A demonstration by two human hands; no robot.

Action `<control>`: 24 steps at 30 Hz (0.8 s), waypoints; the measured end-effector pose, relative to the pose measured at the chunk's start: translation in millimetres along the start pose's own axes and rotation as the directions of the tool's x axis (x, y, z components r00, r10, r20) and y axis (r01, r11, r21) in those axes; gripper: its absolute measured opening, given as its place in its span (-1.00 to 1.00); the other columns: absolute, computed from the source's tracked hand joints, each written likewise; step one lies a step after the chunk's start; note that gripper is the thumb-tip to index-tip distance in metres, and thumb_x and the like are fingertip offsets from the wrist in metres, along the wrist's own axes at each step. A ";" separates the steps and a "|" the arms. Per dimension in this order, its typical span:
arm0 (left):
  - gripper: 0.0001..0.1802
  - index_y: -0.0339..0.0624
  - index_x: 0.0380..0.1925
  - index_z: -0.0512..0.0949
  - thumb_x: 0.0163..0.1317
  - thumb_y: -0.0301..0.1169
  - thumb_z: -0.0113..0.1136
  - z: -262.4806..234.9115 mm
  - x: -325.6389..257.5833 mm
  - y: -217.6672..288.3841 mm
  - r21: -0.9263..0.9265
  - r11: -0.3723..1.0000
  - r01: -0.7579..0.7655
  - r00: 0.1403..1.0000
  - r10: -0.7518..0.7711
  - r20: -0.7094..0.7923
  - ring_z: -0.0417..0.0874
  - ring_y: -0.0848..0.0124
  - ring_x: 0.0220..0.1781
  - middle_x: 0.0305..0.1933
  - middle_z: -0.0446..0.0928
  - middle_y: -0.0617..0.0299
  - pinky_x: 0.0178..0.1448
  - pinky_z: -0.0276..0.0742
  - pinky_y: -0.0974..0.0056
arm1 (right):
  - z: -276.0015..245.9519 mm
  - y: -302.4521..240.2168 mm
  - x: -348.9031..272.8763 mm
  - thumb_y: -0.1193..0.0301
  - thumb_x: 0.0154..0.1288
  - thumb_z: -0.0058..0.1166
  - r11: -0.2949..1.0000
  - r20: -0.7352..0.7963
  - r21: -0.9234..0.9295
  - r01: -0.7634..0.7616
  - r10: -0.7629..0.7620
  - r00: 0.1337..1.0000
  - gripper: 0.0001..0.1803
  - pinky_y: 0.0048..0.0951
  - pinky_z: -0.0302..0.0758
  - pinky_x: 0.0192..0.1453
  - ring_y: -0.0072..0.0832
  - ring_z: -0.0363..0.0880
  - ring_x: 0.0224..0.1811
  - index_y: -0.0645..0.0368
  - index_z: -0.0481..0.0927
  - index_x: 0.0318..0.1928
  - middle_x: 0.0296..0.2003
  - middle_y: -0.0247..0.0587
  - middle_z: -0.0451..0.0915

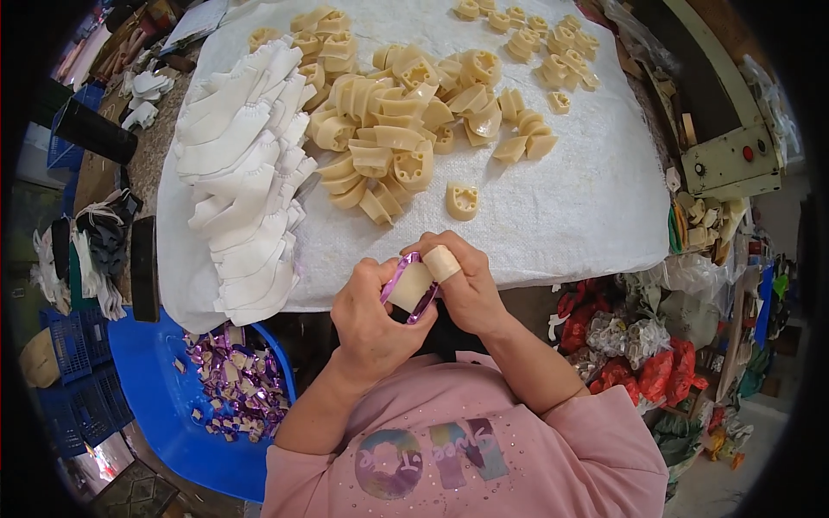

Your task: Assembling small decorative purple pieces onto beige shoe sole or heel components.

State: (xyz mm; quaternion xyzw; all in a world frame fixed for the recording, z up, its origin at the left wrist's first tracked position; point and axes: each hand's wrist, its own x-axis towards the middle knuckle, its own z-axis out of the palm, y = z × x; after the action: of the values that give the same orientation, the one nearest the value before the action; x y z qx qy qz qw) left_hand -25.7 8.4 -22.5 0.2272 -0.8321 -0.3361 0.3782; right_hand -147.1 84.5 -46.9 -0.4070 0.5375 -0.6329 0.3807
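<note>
My left hand [370, 321] and my right hand [464, 285] meet just below the near edge of the white cloth [570, 216]. Together they grip one cream moulded piece [408, 287] with a shiny purple trim [425, 302] around it. A strip of tan tape wraps one finger of my right hand. On the cloth ahead lies a heap of cream moulded pieces [397, 129], with a single one [462, 200] nearest my hands. Stacked white flat pieces [246, 181] lie in an overlapping row on the left.
A blue tub [164, 406] at lower left holds several shiny purple bits [237, 384]. More cream pieces [553, 52] lie at the far right of the cloth. A cream machine box with a red button [730, 160] stands at right, with red and white bags [630, 354] below it.
</note>
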 end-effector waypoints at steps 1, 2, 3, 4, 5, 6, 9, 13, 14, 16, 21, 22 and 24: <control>-0.48 -0.29 -0.30 0.30 -0.28 -0.57 0.41 0.9 -0.6 -1.4 0.023 1.000 -0.004 1.000 0.005 -0.021 0.48 0.45 -0.56 -0.49 0.43 0.14 -0.50 0.40 0.41 | 2.7 1.8 1.5 0.30 0.44 -0.20 0.979 0.003 0.181 -0.092 0.093 0.996 -0.70 -0.47 0.44 -0.14 -0.50 0.50 -0.19 0.27 0.49 -0.09 -0.17 -0.27 0.53; -0.48 -0.29 -0.30 0.30 -0.28 -0.57 0.41 0.7 -0.8 -1.6 0.026 1.000 -0.002 1.000 0.003 -0.022 0.48 0.45 -0.56 -0.49 0.43 0.14 -0.50 0.40 0.41 | 5.7 -0.7 -0.3 0.30 0.44 -0.20 0.979 0.007 0.183 -0.093 0.094 0.996 -0.70 -0.47 0.44 -0.14 -0.50 0.50 -0.19 0.27 0.49 -0.09 -0.17 -0.27 0.53; -0.48 -0.28 -0.31 0.30 -0.27 -0.57 0.41 0.2 -0.9 -1.3 0.005 1.000 0.020 0.999 -0.019 -0.050 0.48 0.45 -0.56 -0.50 0.43 0.15 -0.50 0.41 0.41 | 9.5 -6.8 -2.9 0.30 0.44 -0.21 0.904 0.018 0.392 -0.171 0.178 0.984 -0.69 -0.46 0.44 -0.10 -0.49 0.49 -0.15 0.27 0.48 -0.07 -0.16 -0.27 0.53; -0.49 -0.28 -0.32 0.31 -0.27 -0.57 0.42 0.1 -1.1 0.2 -0.018 0.999 0.040 0.996 -0.041 -0.077 0.48 0.45 -0.57 -0.51 0.42 0.15 -0.50 0.41 0.40 | 12.7 -12.3 -4.2 0.29 0.45 -0.22 0.781 0.046 0.579 -0.235 0.257 0.965 -0.69 -0.46 0.43 -0.05 -0.48 0.49 -0.11 0.27 0.47 -0.05 -0.15 -0.26 0.53; -0.49 -0.28 -0.32 0.31 -0.27 -0.57 0.42 1.4 -2.2 1.9 -0.018 0.999 0.041 0.996 -0.042 -0.079 0.48 0.45 -0.57 -0.51 0.42 0.15 -0.50 0.41 0.40 | 14.3 -10.6 -5.1 0.29 0.45 -0.22 0.781 0.048 0.578 -0.236 0.257 0.965 -0.69 -0.46 0.43 -0.05 -0.48 0.49 -0.11 0.27 0.47 -0.05 -0.15 -0.26 0.53; -0.49 -0.28 -0.33 0.31 -0.27 -0.56 0.42 3.1 -3.7 3.8 -0.006 0.999 0.044 0.994 -0.045 -0.101 0.48 0.43 -0.57 -0.52 0.42 0.15 -0.50 0.42 0.39 | 15.6 -7.6 -5.9 0.29 0.45 -0.22 0.789 0.049 0.580 -0.202 0.215 0.975 -0.68 -0.45 0.43 -0.03 -0.48 0.49 -0.11 0.26 0.45 -0.02 -0.14 -0.26 0.52; -0.49 -0.28 -0.34 0.31 -0.27 -0.55 0.44 5.5 -5.4 1.7 0.060 0.998 0.021 0.987 -0.011 -0.157 0.49 0.40 -0.57 -0.53 0.43 0.14 -0.50 0.43 0.37 | 15.7 -8.8 -4.4 0.30 0.44 -0.21 0.952 0.012 0.284 -0.114 0.116 0.993 -0.68 -0.44 0.43 -0.01 -0.47 0.49 -0.10 0.24 0.44 0.03 -0.11 -0.25 0.51; -0.45 -0.28 -0.34 0.31 -0.29 -0.50 0.50 9.5 -2.5 -4.3 0.107 0.994 -0.025 0.980 0.045 -0.194 0.50 0.35 -0.57 -0.53 0.43 0.12 -0.50 0.43 0.34 | 19.0 -9.3 -5.0 0.34 0.42 -0.19 0.986 -0.088 -0.160 -0.036 0.022 0.996 -0.68 -0.46 0.43 0.00 -0.49 0.49 -0.11 0.24 0.43 0.05 -0.12 -0.22 0.51; -0.45 -0.28 -0.34 0.31 -0.29 -0.50 0.50 8.3 -2.1 -3.6 0.110 0.994 -0.022 0.980 0.044 -0.196 0.50 0.35 -0.57 -0.53 0.43 0.12 -0.50 0.43 0.34 | 18.6 -6.7 -4.9 0.34 0.42 -0.19 0.987 -0.084 -0.158 -0.036 0.023 0.996 -0.68 -0.46 0.43 0.00 -0.49 0.49 -0.11 0.24 0.43 0.05 -0.12 -0.22 0.51; -0.44 -0.27 -0.35 0.31 -0.29 -0.48 0.52 4.1 -0.3 -1.4 0.028 0.993 0.111 0.984 -0.106 -0.145 0.51 0.36 -0.57 -0.54 0.43 0.13 -0.50 0.43 0.35 | 17.4 -2.0 -4.2 0.36 0.40 -0.18 0.911 -0.027 0.368 -0.187 0.212 0.977 -0.70 -0.47 0.43 -0.04 -0.50 0.49 -0.12 0.26 0.45 0.01 -0.15 -0.22 0.52; -0.49 -0.27 -0.33 0.36 -0.24 -0.45 0.51 7.5 -8.6 -10.9 0.066 0.998 0.021 0.982 -0.009 -0.189 0.52 0.37 -0.61 -0.47 0.45 0.15 -0.56 0.43 0.34 | 19.8 -11.5 -2.6 0.37 0.39 -0.12 0.996 -0.029 -0.065 -0.058 0.056 0.998 -0.70 -0.48 0.40 -0.02 -0.51 0.47 -0.11 0.26 0.44 0.03 -0.16 -0.24 0.51; -0.50 -0.27 -0.33 0.35 -0.22 -0.45 0.50 7.7 -7.8 -11.0 0.054 0.998 0.010 0.979 0.001 -0.202 0.51 0.44 -0.61 -0.45 0.47 0.16 -0.56 0.43 0.36 | 20.3 -12.9 -2.1 0.37 0.38 -0.10 0.990 -0.045 -0.141 -0.024 0.018 0.999 -0.70 -0.49 0.39 -0.02 -0.52 0.47 -0.12 0.26 0.44 0.04 -0.17 -0.26 0.50; -0.52 -0.28 -0.31 0.35 -0.16 -0.44 0.47 2.9 -7.3 -6.5 -0.251 0.946 0.206 0.964 -0.240 -0.112 0.51 0.50 -0.55 -0.42 0.49 0.18 -0.49 0.44 0.38 | 12.6 -4.6 -0.7 0.35 0.37 -0.08 0.999 0.005 -0.023 -0.034 0.034 0.999 -0.69 -0.50 0.38 -0.03 -0.52 0.45 -0.13 0.25 0.43 0.04 -0.18 -0.26 0.48</control>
State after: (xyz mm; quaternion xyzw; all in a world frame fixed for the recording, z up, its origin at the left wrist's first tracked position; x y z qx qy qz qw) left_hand -22.7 9.8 -32.2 0.2963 -0.7261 -0.4569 0.4199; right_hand -135.4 81.2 -41.3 -0.4040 0.5504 -0.6191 0.3881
